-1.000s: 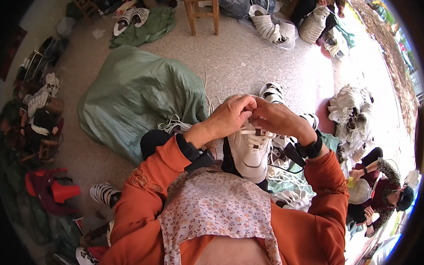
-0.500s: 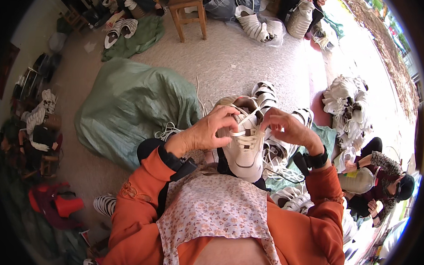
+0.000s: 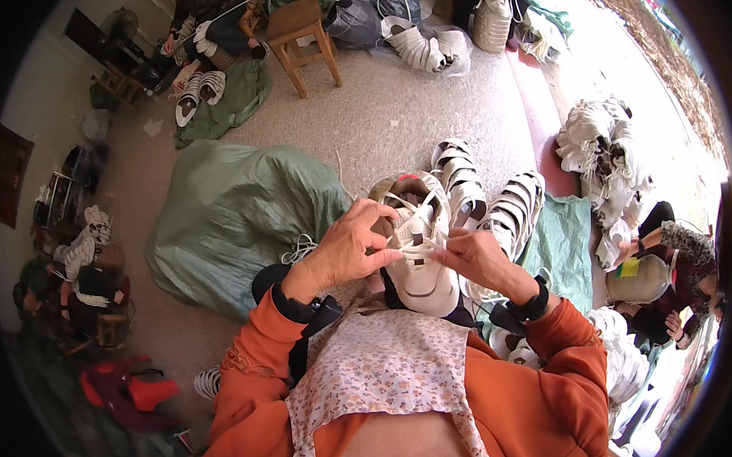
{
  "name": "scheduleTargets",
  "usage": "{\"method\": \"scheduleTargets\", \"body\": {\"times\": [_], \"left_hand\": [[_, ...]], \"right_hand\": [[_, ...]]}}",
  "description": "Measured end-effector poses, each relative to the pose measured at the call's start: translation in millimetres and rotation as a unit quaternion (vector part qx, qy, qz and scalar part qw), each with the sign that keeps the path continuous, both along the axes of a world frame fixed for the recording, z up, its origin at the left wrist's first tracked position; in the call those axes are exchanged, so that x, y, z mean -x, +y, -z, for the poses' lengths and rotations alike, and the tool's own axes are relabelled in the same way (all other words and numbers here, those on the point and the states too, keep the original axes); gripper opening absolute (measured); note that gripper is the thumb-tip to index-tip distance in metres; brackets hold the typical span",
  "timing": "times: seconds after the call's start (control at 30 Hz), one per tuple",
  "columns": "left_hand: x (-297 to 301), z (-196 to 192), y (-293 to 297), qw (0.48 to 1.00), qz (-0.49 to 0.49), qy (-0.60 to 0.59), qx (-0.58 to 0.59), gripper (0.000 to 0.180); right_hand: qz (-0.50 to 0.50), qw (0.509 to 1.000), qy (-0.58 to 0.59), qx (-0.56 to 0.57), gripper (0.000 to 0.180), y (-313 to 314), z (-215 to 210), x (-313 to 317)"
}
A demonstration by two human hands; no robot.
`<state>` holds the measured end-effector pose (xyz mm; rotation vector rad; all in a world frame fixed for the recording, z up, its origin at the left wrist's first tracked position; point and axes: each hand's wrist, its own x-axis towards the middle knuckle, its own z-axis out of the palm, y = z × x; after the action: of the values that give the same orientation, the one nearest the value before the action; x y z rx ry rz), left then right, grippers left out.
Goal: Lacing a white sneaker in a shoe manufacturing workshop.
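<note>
One white sneaker (image 3: 423,290) between left hand (image 3: 339,248), grip unclear, and right hand (image 3: 482,260), pinching its lace (image 3: 415,251)

Left of centre, we see a large, bulging green plastic sack (image 3: 237,224) on the speckled grey floor (image 3: 386,100). Beyond it we find a square-topped brown wooden stool (image 3: 291,23), with shiny dark plastic bags (image 3: 354,23) beside it. A crumpled green cloth (image 3: 239,111) lies farther left. At lower left we have a red plastic seat (image 3: 152,392) with maroon cloth (image 3: 122,407); at right, a co-worker in patterned sleeves (image 3: 686,241).
</note>
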<state>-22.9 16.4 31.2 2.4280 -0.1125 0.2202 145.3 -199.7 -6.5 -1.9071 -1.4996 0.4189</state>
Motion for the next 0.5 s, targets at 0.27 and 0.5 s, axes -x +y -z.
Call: {"method": "scheduleTargets", "body": {"times": [0.27,0.5], "left_hand": [[-33.1,20.2,18.4,0.960,-0.112,0.022,0.255,0.021],[-68.2,35.9,15.5,0.992,-0.125,0.026,0.006,0.026]], "right_hand": [[0.188,0.927,0.319,0.058,0.028,15.1,-19.7,-45.5],[0.034,0.982,0.177,0.057,0.025,61.7,-1.9,-53.9]]}}
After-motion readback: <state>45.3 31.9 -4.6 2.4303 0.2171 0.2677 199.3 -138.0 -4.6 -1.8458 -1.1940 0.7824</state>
